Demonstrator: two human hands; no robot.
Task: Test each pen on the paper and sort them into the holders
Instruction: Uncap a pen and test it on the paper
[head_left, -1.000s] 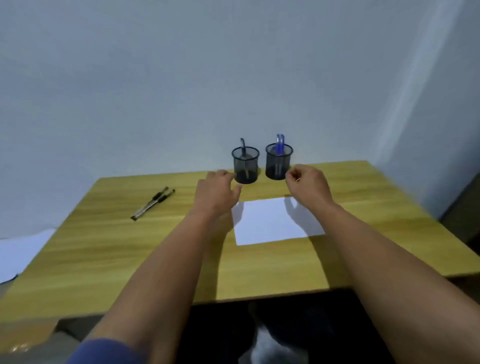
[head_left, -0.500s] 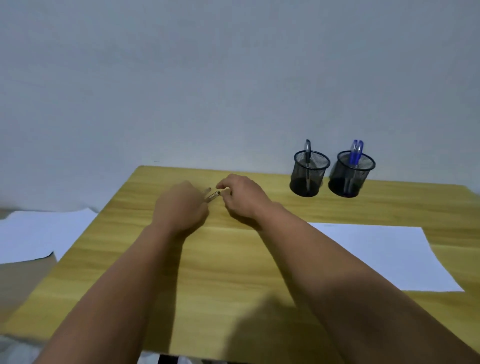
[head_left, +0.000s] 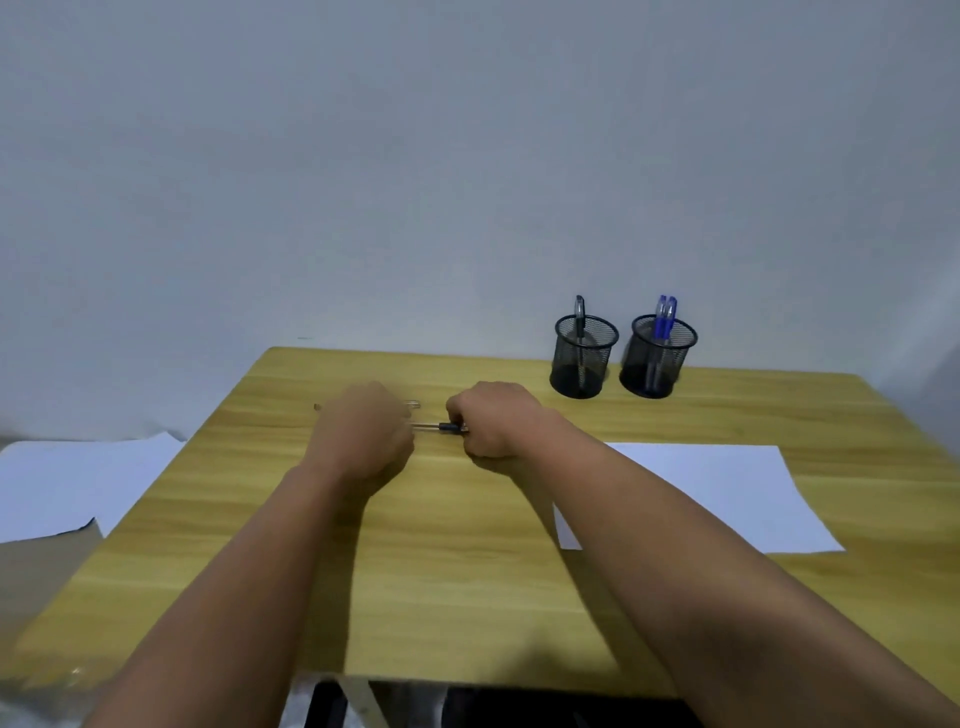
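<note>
A pen (head_left: 439, 427) with a clear barrel and a black grip lies level between my two hands, just above the wooden table (head_left: 467, 571). My left hand (head_left: 363, 434) curls round its left end and my right hand (head_left: 493, 426) grips its right end by the black grip. A second pen (head_left: 413, 403) lies on the table behind my left hand, mostly hidden. The white test paper (head_left: 727, 493) lies to the right. At the back stand two black mesh holders: the left holder (head_left: 584, 364) has one dark pen (head_left: 579, 312), the right holder (head_left: 657, 364) has blue pens (head_left: 665, 317).
A grey wall rises just behind the table's far edge. Off the table's left side, lower down, lies a large white sheet (head_left: 67, 478). The table's front edge runs near the bottom of the view, with dark space beneath it.
The view swung left to the loose pens. Both hands moved from the holders to the pens and picked one up. My hands have since drawn apart along it, showing more of the pen.
</note>
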